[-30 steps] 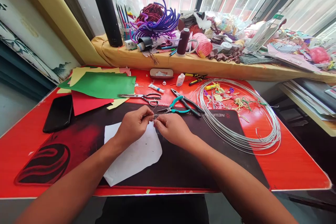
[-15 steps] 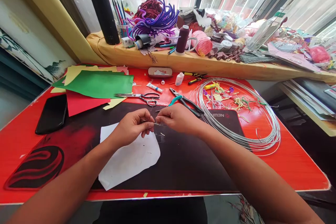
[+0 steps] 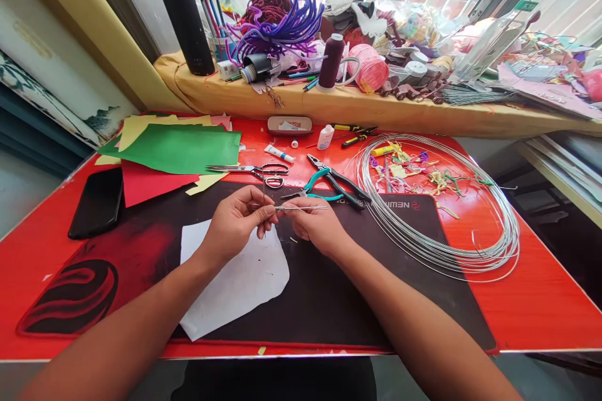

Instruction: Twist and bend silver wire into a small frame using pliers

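Observation:
Between my two hands, above the desk mat, lies a thin straight metal wire (image 3: 305,207). My left hand (image 3: 239,218) pinches its left part between thumb and fingers, and a thin dark strand rises from these fingers. The wire looks wrapped or twisted near my left fingertips, too small to make out well. My right hand (image 3: 314,223) is closed on the wire with bent fingers, and the wire's end sticks out past it to the right. Below my left hand a white sheet of paper (image 3: 235,288) rests on the dark desk mat (image 3: 338,301).
Beyond my hands lie scissors (image 3: 254,169), teal-handled cutters (image 3: 316,185) and black pliers (image 3: 341,185). A wire coil (image 3: 505,225) rings colourful scraps on the right. Coloured paper (image 3: 188,147) and a phone (image 3: 96,203) sit left. A crowded ledge (image 3: 301,106) runs behind.
My right hand has turned and dropped slightly, so the wire now shows lying across its fingers. The view has shifted a little, uncovering the teal-handled cutters.

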